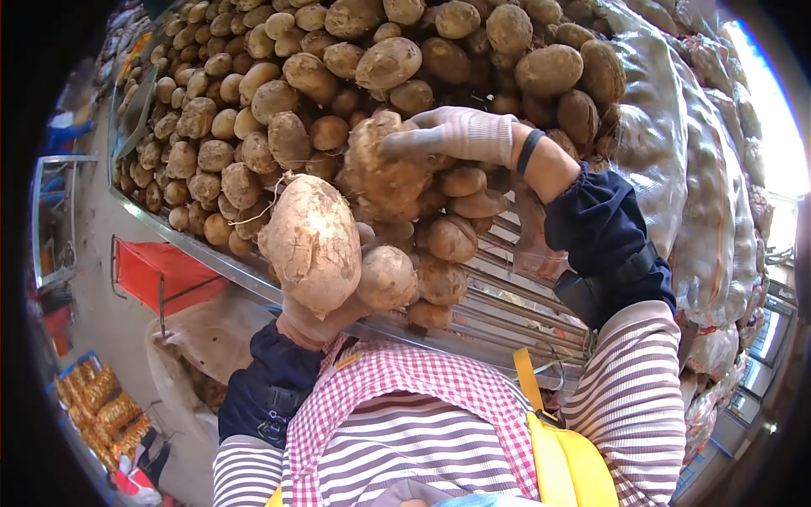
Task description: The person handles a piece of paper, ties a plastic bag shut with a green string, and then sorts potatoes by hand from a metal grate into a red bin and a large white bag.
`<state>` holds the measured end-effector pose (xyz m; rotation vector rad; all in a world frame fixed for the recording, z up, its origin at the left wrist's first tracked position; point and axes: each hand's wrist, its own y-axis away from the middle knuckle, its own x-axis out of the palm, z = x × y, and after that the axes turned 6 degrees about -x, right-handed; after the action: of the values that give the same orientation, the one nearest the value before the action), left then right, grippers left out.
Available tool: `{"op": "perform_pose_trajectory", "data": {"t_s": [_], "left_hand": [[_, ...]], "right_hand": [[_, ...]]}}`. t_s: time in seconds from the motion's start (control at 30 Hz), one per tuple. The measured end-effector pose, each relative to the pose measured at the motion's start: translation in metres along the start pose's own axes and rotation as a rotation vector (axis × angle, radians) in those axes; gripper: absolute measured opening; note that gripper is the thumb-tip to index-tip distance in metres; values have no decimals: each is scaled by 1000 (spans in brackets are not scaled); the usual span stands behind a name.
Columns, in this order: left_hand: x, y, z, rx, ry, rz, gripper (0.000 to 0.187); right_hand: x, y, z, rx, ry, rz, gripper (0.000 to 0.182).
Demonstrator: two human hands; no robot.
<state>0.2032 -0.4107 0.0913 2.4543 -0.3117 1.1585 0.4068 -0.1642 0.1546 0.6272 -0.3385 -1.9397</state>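
My left hand (314,323), in a glove, holds up a large dusty potato (311,241) close to the camera, in front of the stall's edge. My right hand (452,135), in a grey knitted glove, reaches forward and grips another big knobbly potato (380,165) lying on the heap. A great pile of potatoes (279,93) fills a slatted metal stand (515,296) ahead of me. Both forearms wear dark blue sleeve covers over striped sleeves.
Netted sacks of potatoes (684,169) are stacked high on the right. A red frame (156,275) and a bag stand below the stand on the left. Bundles of yellow-netted produce (101,414) lie on the ground at lower left.
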Motion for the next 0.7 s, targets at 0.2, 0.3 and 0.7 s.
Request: {"op": "perform_pose_trajectory", "data": {"t_s": [0.2,0.3,0.7], "left_hand": [[-4,7,9,202,-912,-149,89],[-1,5,13,99,-510,-161,89],[32,6,13,-5,-151,-132,57]], "right_hand": [[34,-14,-18,2,-279,-11,62],[39,-10,-28,-63,-379,-139,60],[102,154,-69,-412,-912,-544,47]]}}
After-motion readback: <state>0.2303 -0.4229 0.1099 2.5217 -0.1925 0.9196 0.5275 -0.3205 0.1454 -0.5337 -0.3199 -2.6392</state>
